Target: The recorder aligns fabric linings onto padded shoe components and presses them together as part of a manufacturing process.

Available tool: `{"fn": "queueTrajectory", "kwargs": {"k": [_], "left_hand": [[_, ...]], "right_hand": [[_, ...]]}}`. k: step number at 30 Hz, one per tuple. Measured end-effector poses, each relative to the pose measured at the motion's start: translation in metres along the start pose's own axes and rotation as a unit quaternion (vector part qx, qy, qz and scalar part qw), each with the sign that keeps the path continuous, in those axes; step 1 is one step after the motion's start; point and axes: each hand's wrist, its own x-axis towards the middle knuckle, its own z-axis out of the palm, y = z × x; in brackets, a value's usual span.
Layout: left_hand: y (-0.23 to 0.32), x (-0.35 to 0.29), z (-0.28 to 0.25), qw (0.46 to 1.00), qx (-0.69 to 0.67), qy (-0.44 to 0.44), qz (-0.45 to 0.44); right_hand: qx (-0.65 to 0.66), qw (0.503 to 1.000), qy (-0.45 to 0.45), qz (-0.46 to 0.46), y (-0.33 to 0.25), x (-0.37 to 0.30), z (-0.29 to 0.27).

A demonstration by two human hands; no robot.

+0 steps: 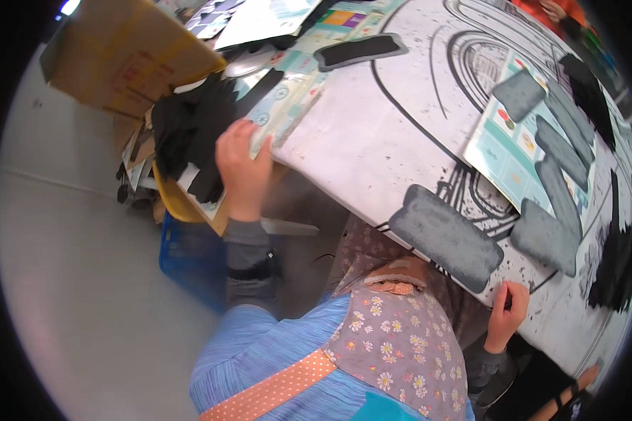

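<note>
Black strips [189, 116] lie heaped beside the left hand [246, 168], its thumb apart from its fingers; any grip is unclear. A grey rectangular pad [446, 238] lies at the table's [351, 133] edge. Nearby, the right hand [509, 316] curls, contents hidden. Grey pieces [543, 235] already overlie a printed sheet [495, 158]; how many remain, I cannot tell.

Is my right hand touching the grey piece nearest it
Apart. The head view shows white tabletop between your right hand and the grey piece.

- A white worktop [400, 119] is patterned with black curves.
- A grey oblong piece [446, 238] is laid at the near edge.
- A printed board [496, 149] and black strips [614, 270] are placed rightward.
</note>
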Motion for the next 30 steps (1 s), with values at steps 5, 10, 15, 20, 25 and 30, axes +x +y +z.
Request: {"fn": "queueTrajectory", "kwargs": {"k": [5, 10, 15, 20, 25, 30], "left_hand": [[-0.104, -0.010, -0.035, 0.969, 0.208, -0.051, -0.127], [-0.141, -0.020, -0.043, 0.884, 0.097, -0.328, -0.319], [-0.122, -0.012, -0.043, 0.904, 0.116, -0.292, -0.290], [-0.111, -0.018, -0.049, 0.903, 0.211, -0.264, -0.265], [-0.094, -0.020, -0.051, 0.887, 0.243, -0.274, -0.282], [-0.137, -0.043, -0.069, 0.883, 0.176, -0.316, -0.298]], "right_hand": [[0.003, 0.999, 0.009, 0.040, 0.002, 0.008, 0.007], [-0.018, 1.000, 0.005, 0.020, -0.003, 0.014, 0.012], [-0.020, 0.999, 0.008, 0.028, -0.006, 0.014, 0.011], [-0.035, 0.999, 0.014, -0.004, -0.005, 0.014, 0.012], [-0.048, 0.999, 0.008, 0.005, -0.009, 0.011, 0.012], [-0.045, 0.999, 0.007, 0.008, -0.007, 0.011, 0.011]]}}
